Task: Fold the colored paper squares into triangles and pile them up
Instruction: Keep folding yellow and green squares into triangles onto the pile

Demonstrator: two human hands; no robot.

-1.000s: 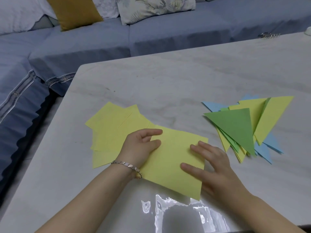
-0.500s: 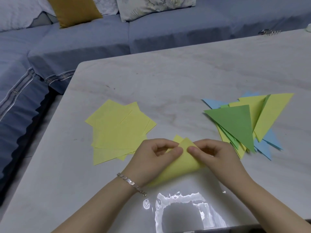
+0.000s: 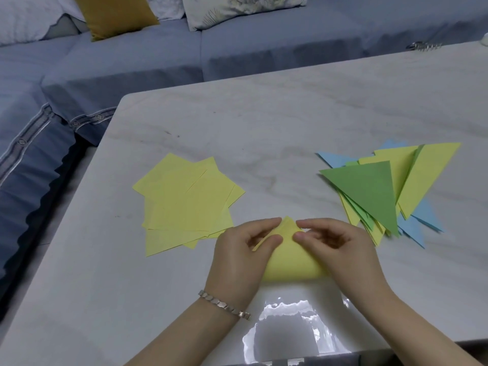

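Observation:
A yellow paper square [image 3: 290, 257] lies doubled over on the marble table [image 3: 264, 122], its near corner brought up onto the far corner and the fold still rounded. My left hand [image 3: 237, 257] pinches the joined corners from the left. My right hand [image 3: 340, 249] pinches them from the right. A loose stack of flat yellow squares [image 3: 184, 199] lies to the left of my hands. To the right sits a pile of folded triangles [image 3: 380, 191], a green one on top, with yellow and blue ones under it.
A blue-grey sofa [image 3: 237, 43] with a mustard cushion [image 3: 116, 14] and a patterned cushion [image 3: 243, 9] runs along the table's far and left sides. A small metal object [image 3: 422, 45] lies at the table's far right edge. Glare marks the near edge.
The yellow square lay flat under both hands a second ago. Both hands have folded its near corner over onto the far corner and now pinch the corners together.

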